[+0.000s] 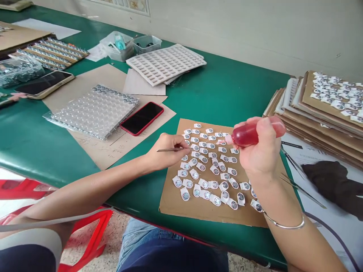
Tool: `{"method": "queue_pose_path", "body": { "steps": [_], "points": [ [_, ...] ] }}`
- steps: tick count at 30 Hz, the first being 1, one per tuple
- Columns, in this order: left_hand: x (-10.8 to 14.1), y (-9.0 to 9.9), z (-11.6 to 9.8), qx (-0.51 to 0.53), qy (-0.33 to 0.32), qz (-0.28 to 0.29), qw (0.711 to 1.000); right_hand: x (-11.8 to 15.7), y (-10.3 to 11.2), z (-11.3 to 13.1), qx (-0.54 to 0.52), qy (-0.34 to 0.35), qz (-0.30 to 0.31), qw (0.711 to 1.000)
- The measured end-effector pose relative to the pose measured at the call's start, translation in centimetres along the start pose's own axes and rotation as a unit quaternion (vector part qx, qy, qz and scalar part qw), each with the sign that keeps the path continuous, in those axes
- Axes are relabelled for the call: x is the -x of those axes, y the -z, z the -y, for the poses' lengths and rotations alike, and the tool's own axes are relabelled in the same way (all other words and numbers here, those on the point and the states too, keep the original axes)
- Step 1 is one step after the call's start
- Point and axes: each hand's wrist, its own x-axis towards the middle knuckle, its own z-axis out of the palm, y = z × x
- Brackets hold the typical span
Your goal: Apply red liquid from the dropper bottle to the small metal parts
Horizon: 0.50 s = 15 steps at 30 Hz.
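Observation:
My left hand point(161, 153) is closed on thin metal tweezers point(167, 150), their tip at the small round metallic pieces on white tabs point(203, 151). These pieces lie in rough rows on a brown cardboard sheet point(172, 206). Wrapped around a clear squeeze bottle of red liquid point(244, 135) is my right hand point(263, 156). The bottle is tipped nearly level, its narrow nozzle pointing left over the upper part of the sheet. Whether the nozzle touches a piece I cannot tell. My right forearm covers the sheet's right side.
Metal tweezers point(304, 190) and a dark cloth point(334, 181) lie at right, below stacked boards point(306, 109). A red-cased phone point(143, 118), a clear dimpled tray point(93, 109), white slotted trays point(167, 64) and plastic tubs point(147, 43) stand on the green table point(227, 90).

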Motion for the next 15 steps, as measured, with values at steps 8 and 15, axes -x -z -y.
{"method": "queue_pose_path", "body": {
  "steps": [8,15],
  "points": [
    [1.7,-0.3,1.2,-0.008,-0.127,0.083,0.988,0.1,-1.3,-0.7,0.064,0.016,0.022,0.998],
    [1.9,-1.7,2.3,-0.057,-0.162,0.058,0.983,0.3,-0.4,0.4,0.091,0.093,-0.018,0.991]
  ]
}}
